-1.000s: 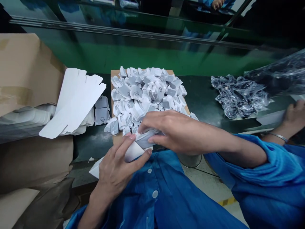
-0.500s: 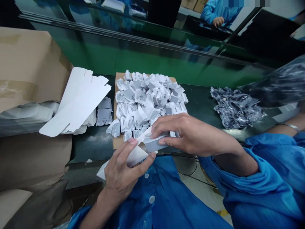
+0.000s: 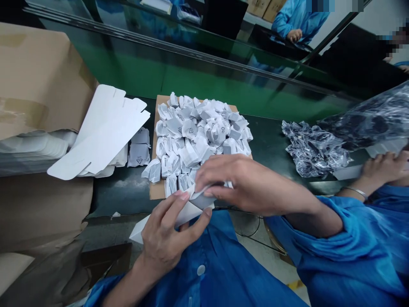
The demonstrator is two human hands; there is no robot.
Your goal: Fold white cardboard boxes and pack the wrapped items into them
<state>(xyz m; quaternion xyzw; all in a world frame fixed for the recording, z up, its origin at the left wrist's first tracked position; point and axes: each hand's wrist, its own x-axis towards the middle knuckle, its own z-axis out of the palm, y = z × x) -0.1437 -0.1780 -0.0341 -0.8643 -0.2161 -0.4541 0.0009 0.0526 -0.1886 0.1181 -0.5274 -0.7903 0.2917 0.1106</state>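
Observation:
My left hand (image 3: pixel 166 234) grips a small white carton (image 3: pixel 187 211) from below, thumb and fingers round it. My right hand (image 3: pixel 236 181) pinches the carton's open end at a flap or a wrapped piece; I cannot tell which. Both hands hover at the near edge of the dark bench, just in front of a heap of white paper-wrapped pieces (image 3: pixel 201 132) lying on a cardboard sheet (image 3: pixel 155 192).
Flat white carton blanks (image 3: pixel 102 132) lean on a brown cardboard box (image 3: pixel 35 81) at the left. Clear plastic bags (image 3: pixel 315 147) lie at the right, where another person's hand (image 3: pixel 383 168) with a bracelet rests. A green conveyor (image 3: pixel 204 81) runs behind.
My right hand has slid slightly left and lower over the carton's open end. The other person's hand has come back into view at the right edge.

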